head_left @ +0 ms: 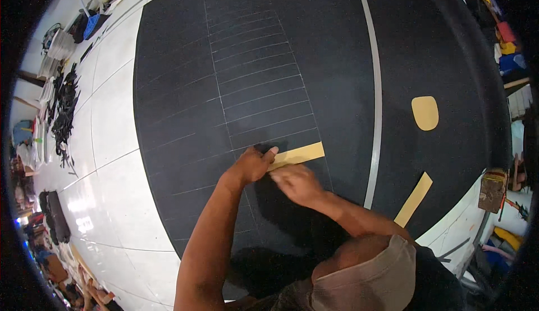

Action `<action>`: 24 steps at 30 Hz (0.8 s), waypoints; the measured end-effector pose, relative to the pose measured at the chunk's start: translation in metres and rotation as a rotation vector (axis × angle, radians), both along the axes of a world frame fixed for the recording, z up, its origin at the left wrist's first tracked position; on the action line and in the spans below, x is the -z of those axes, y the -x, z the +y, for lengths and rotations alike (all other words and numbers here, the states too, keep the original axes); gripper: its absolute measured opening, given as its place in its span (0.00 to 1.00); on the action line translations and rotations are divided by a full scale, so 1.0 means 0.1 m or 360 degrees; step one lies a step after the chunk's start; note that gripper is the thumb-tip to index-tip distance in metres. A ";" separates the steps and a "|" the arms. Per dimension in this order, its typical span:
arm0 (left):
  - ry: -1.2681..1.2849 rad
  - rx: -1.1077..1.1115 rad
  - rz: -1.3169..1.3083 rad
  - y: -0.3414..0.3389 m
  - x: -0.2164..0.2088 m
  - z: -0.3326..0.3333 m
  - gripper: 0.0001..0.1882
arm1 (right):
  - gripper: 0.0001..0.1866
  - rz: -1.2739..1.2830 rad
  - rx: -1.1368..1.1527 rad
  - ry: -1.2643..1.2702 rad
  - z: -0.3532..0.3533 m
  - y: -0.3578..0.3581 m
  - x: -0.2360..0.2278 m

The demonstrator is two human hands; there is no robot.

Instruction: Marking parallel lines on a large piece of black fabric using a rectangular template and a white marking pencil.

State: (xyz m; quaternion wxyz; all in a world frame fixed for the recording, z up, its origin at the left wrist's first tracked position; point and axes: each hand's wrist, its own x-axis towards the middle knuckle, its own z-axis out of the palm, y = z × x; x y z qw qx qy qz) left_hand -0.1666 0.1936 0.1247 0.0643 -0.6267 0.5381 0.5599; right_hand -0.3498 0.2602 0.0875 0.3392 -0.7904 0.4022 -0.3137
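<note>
A large black sheet (348, 109) is spread out flat, with thin pale lines drawn across it like the rungs of a ladder. On it lies a straight yellow strip (301, 154), like a card template, slightly tilted, below the lowest full rungs. My left hand (252, 166) holds the strip's left end down, its thumb on top and the fingers bent. Close under the strip's lower edge is my right hand (298, 185), fingers drawn together and a little blurred. Whatever it may be pinching is too small or hidden to make out.
A long grey metal ruler (377, 97) lies to the right. Beyond it are a rounded yellow template (425, 113) and another yellow strip (414, 201). Black scraps (66, 106) litter the white tiled floor (115, 142) at left. A rusty block (493, 190) stands at the right edge.
</note>
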 end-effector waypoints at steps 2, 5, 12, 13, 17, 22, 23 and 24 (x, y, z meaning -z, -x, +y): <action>0.0184 0.0118 -0.0066 0.06 -0.02 0.07 0.36 | 0.09 -0.0158 0.0286 -0.0235 0.10 0.41 0.03; 0.0463 0.0234 -0.0090 0.19 -0.09 0.32 0.33 | 0.11 -0.0116 0.0723 -0.0417 0.14 1.06 0.15; 0.0992 0.0261 -0.0309 0.39 0.16 1.54 0.35 | 0.15 0.0371 0.0752 -0.0071 0.37 1.24 0.10; 0.1060 0.0303 -0.0382 0.42 0.21 1.72 0.37 | 0.15 0.0364 0.0745 -0.0076 0.43 1.21 0.13; 0.1040 0.0225 -0.0400 0.52 0.30 1.94 0.42 | 0.20 0.0561 0.0751 0.0108 0.51 1.13 0.20; 0.1102 0.0152 -0.0397 0.56 0.29 1.77 0.39 | 0.24 0.0658 0.0843 0.0181 0.33 1.10 0.22; 0.1104 0.0139 -0.0428 0.55 0.31 1.73 0.39 | 0.23 0.0667 0.0839 0.0201 0.28 1.10 0.21; 0.1143 0.0107 -0.0403 0.54 0.34 1.71 0.39 | 0.23 0.0683 0.0827 0.0170 0.26 1.11 0.20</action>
